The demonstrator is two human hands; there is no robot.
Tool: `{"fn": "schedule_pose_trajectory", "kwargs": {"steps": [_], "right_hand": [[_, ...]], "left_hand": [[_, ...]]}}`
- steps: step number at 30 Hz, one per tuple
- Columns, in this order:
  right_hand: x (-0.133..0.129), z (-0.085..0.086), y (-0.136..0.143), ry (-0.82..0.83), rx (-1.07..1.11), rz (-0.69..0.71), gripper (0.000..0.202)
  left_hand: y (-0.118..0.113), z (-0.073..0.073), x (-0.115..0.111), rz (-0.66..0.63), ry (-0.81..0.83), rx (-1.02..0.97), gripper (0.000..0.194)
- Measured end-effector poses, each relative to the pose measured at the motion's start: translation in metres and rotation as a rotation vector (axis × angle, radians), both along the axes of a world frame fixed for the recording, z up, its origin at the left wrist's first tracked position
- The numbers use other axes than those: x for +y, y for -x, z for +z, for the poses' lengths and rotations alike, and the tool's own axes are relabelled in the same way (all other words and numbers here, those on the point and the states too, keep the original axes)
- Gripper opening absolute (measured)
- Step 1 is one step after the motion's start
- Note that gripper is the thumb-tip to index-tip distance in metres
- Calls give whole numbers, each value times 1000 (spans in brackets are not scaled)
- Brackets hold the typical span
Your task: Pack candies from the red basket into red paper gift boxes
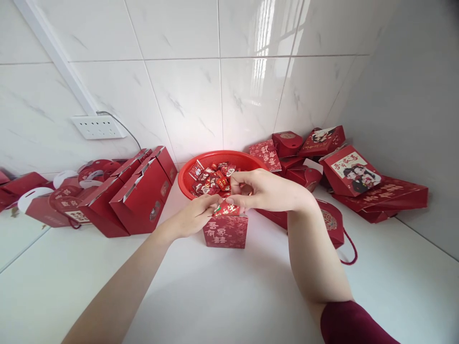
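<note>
A small red box (226, 234) with pale lettering stands upright on the white counter in front of me. Just above its top, a red wrapped candy (228, 208) with white characters shows between my hands. My left hand (195, 215) is closed at the candy's left corner, close to the box's upper left edge. From the right, my right hand (263, 190) bends over with curled fingers and pinches the candy's other side. Behind them sits a red plastic basket (183, 180) of wrapped candies (210, 181), partly hidden by my right hand. The box's inside is not visible.
Large red boxes (138, 203) stand at left, beside several handled ones (68, 203). On the right, red gift boxes (353, 174) lie piled up, one with a cord handle (353, 251). A tiled wall with a socket strip (97, 127) closes off the back.
</note>
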State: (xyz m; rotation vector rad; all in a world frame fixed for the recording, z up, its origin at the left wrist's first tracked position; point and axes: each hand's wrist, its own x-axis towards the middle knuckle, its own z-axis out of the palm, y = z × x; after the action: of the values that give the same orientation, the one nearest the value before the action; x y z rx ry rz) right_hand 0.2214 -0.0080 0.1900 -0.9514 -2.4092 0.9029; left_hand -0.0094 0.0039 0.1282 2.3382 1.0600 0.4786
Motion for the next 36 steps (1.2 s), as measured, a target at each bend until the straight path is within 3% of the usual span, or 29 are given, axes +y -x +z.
{"fn": "schedule_pose_trajectory", "kwargs": {"steps": [3, 7, 15, 22, 25, 32, 36], "right_hand": [[5, -7, 2, -10, -43, -77, 24], [13, -19, 5, -164, -202, -223, 19], [20, -22, 8, -190, -335, -273, 22], [21, -22, -3, -177, -329, -279, 24], [20, -18, -11, -148, -289, -298, 20], [36, -21, -32, -104, -320, -487, 18], [45, -26, -41, -92, -342, -570, 20]], "left_hand": [[-1, 2, -1, -15, -2, 7, 22], [-2, 4, -1, -31, 12, 14, 26], [0, 8, -3, -95, 24, -6, 36], [-4, 1, -6, 94, -37, -6, 34], [-7, 5, -13, 108, -36, -49, 18], [-4, 16, -27, 128, -265, -6, 19], [-2, 20, -28, 130, -272, 3, 17]]}}
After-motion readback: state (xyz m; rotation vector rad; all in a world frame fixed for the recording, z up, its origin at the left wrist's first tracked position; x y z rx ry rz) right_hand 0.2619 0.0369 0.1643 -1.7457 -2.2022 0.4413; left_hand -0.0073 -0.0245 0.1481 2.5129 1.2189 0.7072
